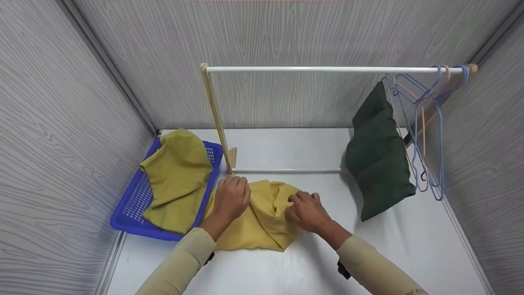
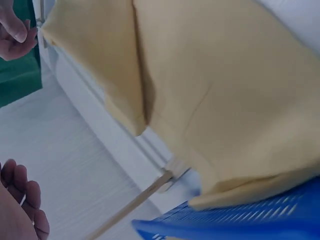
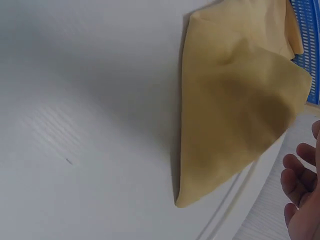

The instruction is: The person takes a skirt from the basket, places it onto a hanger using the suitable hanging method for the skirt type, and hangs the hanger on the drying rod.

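A rumpled yellow cloth (image 1: 262, 221) lies on the white table between the hands; it fills much of the left wrist view and also shows in the right wrist view (image 3: 230, 100). Over its left part is my left hand (image 1: 232, 197), fingers loosely bent; in the left wrist view this hand (image 2: 20, 205) holds nothing. My right hand (image 1: 307, 212) is at the cloth's right side, and in the right wrist view the hand (image 3: 305, 185) has loosely bent fingers with nothing between them. Whether either hand touches the cloth I cannot tell.
At left, a blue basket (image 1: 163, 234) holds an olive-yellow cloth (image 1: 178, 180). Behind the hands stands a rack with a white rail (image 1: 319, 69). A dark green cloth (image 1: 378, 159) and several blue and pink hangers (image 1: 440, 151) hang at its right end.
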{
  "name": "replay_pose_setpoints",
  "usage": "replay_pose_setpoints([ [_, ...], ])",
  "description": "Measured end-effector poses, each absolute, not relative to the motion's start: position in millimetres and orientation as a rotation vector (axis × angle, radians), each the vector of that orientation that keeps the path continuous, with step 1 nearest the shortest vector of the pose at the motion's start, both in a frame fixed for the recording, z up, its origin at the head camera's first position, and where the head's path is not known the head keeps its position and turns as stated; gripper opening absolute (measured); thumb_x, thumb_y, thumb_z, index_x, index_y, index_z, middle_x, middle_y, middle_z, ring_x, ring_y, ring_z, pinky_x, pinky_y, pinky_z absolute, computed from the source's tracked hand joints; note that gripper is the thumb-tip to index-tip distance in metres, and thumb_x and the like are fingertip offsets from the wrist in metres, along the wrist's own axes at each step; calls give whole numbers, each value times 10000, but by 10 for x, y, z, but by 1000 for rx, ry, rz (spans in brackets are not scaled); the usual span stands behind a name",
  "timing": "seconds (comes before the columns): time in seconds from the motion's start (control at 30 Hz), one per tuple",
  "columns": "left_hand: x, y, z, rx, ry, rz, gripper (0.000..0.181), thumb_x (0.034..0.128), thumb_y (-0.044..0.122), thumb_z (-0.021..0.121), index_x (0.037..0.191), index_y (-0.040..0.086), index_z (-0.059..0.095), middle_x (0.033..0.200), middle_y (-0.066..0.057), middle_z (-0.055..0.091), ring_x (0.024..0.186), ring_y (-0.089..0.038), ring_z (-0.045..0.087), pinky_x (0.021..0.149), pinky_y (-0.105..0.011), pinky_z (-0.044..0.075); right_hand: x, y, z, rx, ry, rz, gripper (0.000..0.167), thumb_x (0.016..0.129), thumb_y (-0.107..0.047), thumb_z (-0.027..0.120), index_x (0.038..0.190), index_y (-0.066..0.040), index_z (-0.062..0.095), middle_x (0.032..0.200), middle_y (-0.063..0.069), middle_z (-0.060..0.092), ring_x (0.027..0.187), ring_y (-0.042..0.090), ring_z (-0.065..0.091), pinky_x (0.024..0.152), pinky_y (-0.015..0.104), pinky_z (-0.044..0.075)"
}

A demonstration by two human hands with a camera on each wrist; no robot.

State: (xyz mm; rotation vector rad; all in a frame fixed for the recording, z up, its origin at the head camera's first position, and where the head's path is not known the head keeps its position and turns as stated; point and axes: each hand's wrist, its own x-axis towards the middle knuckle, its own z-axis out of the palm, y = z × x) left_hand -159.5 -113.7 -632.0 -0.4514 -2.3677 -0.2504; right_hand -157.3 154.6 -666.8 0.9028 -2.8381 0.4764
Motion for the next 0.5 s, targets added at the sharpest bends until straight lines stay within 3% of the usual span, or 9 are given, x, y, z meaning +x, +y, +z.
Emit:
replay_pose_setpoints([
  [0.1,-1538,-1123,-6536,-321,-2469,-281,190,932,147,555,768,55,584,704,-97,584,666,-300,570,578,-418,413,-1531,1477,-6778,932,-2862,554,412,961,-482,590,1218,-160,587,1163,73,533,1064,269,526,881,492,366],
  [0.2,-1453,-1080,-6807,-205,-2593,-310,185,961,155,537,850,35,623,787,-124,635,730,-318,604,626,-445,453,-1482,1412,-6884,974,-2859,551,484,948,-556,573,1243,-173,582,1192,71,506,1065,262,474,871,468,363],
  [0.33,-1357,-1042,-7193,-81,-2694,-324,178,975,166,558,939,7,629,855,-154,636,803,-339,618,682,-478,486,-1430,1345,-7007,982,-2856,446,450,959,-547,564,1202,-169,581,1158,53,505,1037,255,455,829,423,351],
  [0.5,-1281,-1065,-7585,74,-2766,-425,232,976,229,578,1020,2,592,945,-174,592,866,-353,592,729,-495,478,-1388,1352,-7206,929,-2763,316,314,951,-458,619,1041,-160,571,1014,25,548,984,245,484,811,413,359],
])
